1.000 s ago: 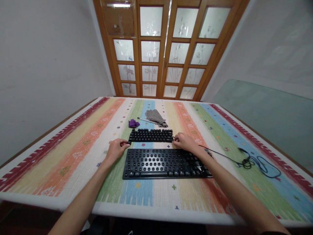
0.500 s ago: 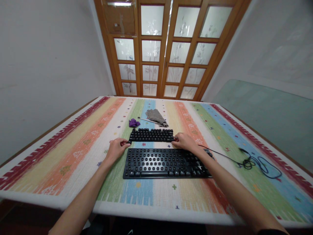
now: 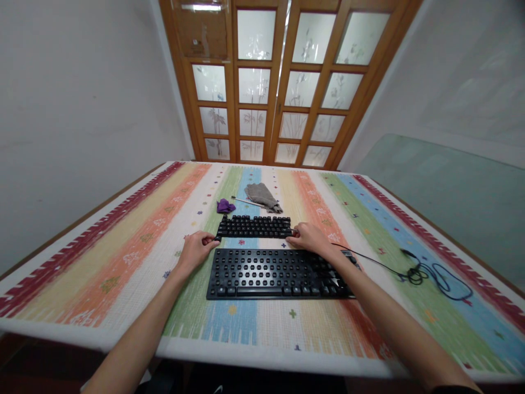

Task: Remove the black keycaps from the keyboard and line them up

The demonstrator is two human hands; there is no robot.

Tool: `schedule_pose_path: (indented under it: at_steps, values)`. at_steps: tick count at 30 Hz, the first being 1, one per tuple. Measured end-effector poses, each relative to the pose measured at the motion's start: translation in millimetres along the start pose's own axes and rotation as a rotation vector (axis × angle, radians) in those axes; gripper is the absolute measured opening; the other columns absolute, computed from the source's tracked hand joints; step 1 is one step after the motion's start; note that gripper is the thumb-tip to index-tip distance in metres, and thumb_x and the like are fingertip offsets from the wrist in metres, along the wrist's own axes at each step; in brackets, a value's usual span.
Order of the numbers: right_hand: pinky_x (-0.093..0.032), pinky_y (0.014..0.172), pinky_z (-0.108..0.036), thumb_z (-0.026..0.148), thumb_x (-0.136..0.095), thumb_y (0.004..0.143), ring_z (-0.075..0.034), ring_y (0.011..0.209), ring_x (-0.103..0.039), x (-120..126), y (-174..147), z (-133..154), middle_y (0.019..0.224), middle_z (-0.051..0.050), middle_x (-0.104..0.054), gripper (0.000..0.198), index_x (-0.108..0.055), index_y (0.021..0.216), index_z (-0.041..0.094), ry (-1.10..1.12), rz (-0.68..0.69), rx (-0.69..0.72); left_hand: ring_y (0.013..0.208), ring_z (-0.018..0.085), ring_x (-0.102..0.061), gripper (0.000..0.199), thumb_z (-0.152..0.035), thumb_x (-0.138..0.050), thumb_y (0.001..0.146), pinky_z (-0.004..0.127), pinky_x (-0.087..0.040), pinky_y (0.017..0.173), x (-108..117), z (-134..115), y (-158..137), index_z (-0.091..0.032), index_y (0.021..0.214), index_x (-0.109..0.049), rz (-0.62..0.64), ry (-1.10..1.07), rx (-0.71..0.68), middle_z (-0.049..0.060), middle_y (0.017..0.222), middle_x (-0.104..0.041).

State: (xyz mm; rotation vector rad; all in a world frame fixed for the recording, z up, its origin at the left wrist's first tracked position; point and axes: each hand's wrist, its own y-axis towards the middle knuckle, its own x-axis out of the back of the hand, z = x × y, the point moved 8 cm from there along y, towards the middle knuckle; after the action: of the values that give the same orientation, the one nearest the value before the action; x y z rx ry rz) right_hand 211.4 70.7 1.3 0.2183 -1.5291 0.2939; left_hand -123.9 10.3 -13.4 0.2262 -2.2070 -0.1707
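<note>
Rows of loose black keycaps (image 3: 254, 226) lie together on the striped tablecloth. At their lower left corner my left hand (image 3: 198, 246) has thumb and forefinger closed on a single keycap (image 3: 217, 238). My right hand (image 3: 305, 236) is at the right end of the rows, its fingers pinched together. A thin, shiny bit shows by those fingertips, too small to name. Nearer to me lies a black keyboard (image 3: 258, 273), most of its keys stripped to bare switches, with some caps still along its bottom row. My right forearm covers part of its right side.
Behind the keycaps lie a crumpled purple cloth (image 3: 225, 206), a grey cloth (image 3: 262, 196) and a thin brush-like stick (image 3: 245, 201). A black cable (image 3: 418, 273) runs from the keyboard to a loose coil at right. The tablecloth (image 3: 135, 262) covers the table.
Hardly anything differs. Both hands stay at the two ends of the keycap rows, with only a slight shift of my right fingers and of the view.
</note>
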Motion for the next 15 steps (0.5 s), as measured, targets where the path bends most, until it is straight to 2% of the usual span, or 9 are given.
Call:
schedule_pose_path:
  at_steps: [7,15]
  values:
    - [-0.037,0.062,-0.026,0.048,-0.061,0.082,-0.023,0.079,-0.065,0.5,1.9,-3.3,0.091,-0.015,-0.072,0.038,-0.074,0.087,0.012,0.005,-0.024,-0.009,0.069,0.019,-0.064,0.021,-0.034,-0.071,0.072,0.031,-0.049,0.070,-1.2,3.0,0.3,-0.016,0.082,-0.074,-0.008,0.001,-0.007,0.005,0.077,-0.072]
    - [-0.037,0.060,-0.026,0.047,-0.062,0.082,-0.024,0.079,-0.066,1.1,1.8,1.4,0.089,-0.014,-0.072,0.035,-0.072,0.083,0.014,0.014,-0.041,0.000,0.067,0.019,-0.063,0.018,-0.031,-0.073,0.071,0.031,-0.050,0.068,-2.3,4.9,1.6,-0.017,0.082,-0.074,-0.019,-0.010,-0.014,0.005,0.075,-0.072]
